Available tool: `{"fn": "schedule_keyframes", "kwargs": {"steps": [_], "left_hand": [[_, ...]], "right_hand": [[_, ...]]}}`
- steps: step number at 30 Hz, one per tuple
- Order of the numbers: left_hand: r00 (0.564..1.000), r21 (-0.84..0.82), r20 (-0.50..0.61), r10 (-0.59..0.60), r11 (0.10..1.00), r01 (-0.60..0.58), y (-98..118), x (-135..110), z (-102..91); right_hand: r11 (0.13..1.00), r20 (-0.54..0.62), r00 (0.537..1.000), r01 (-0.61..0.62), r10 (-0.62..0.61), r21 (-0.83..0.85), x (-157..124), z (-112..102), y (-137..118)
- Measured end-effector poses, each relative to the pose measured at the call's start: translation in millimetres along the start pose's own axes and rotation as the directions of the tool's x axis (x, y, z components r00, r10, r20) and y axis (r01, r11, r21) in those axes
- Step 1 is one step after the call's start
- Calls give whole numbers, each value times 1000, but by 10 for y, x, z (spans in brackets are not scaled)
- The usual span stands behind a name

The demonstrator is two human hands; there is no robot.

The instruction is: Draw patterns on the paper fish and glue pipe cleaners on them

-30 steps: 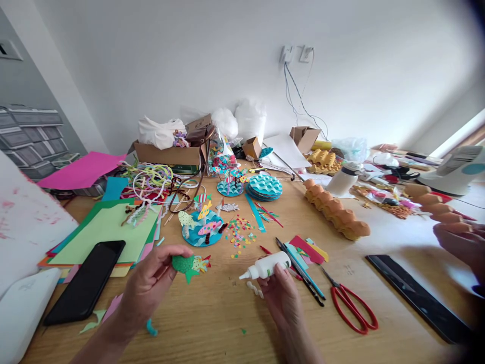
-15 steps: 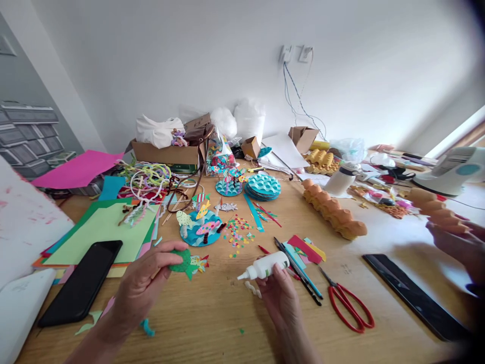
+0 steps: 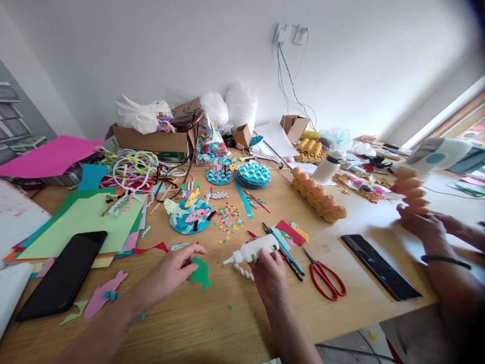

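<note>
Between the thumb and fingers of my left hand is the edge of a green paper fish, held low over the table with its tail toward me. My right hand is wrapped round a white glue bottle, tilted so its nozzle points left toward the fish. Just below the bottle lies a white twisted pipe cleaner. Beyond my hands stands a blue disc with several paper fish mounted on it. Confetti dots are scattered beside that disc.
Red scissors, pencils and a black phone lie to the right. Another phone and a pink paper fish are at left. A co-worker's hands hold an egg-carton strip at far right.
The green fish has turned from its patterned face to a plain one and moved lower, closer to the nozzle. The view has shifted right; the co-worker's second hand now shows.
</note>
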State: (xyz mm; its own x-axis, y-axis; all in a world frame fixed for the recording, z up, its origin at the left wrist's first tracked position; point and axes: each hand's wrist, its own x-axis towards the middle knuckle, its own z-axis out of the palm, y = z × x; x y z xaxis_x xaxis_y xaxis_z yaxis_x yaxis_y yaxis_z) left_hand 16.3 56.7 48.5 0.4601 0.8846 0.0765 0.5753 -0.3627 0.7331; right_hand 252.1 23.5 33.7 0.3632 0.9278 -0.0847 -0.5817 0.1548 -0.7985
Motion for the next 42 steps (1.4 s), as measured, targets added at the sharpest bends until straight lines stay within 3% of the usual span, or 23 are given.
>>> {"fn": "schedule_keyframes", "kwargs": {"steps": [4, 8, 15, 23, 27, 34, 42], "left_hand": [[994, 143, 107, 18, 989, -33, -87, 73, 311], [986, 269, 161, 40, 960, -83, -137, 80, 454], [988, 376, 84, 129, 914, -151, -204, -63, 351], [922, 310, 112, 370, 868, -387, -327, -262, 389], [914, 324, 76, 398, 857, -400, -384, -286, 458], [913, 372, 51, 405, 840, -394, -434, -319, 541], [911, 393, 42, 410, 832, -392, -414, -331, 544]], "right_hand": [[982, 99, 994, 55, -37, -183, -45, 70, -85], [959, 153, 987, 84, -43, -271, -58, 111, -81], [866, 257, 966, 143, -17, -480, -68, 67, 82], [686, 386, 919, 330, -78, -648, -91, 133, 126], [631, 422, 903, 376, -85, -678, -80, 158, 105], [630, 447, 892, 390, -75, -672, -85, 181, 83], [571, 500, 864, 443, -64, -691, -61, 194, 121]]}}
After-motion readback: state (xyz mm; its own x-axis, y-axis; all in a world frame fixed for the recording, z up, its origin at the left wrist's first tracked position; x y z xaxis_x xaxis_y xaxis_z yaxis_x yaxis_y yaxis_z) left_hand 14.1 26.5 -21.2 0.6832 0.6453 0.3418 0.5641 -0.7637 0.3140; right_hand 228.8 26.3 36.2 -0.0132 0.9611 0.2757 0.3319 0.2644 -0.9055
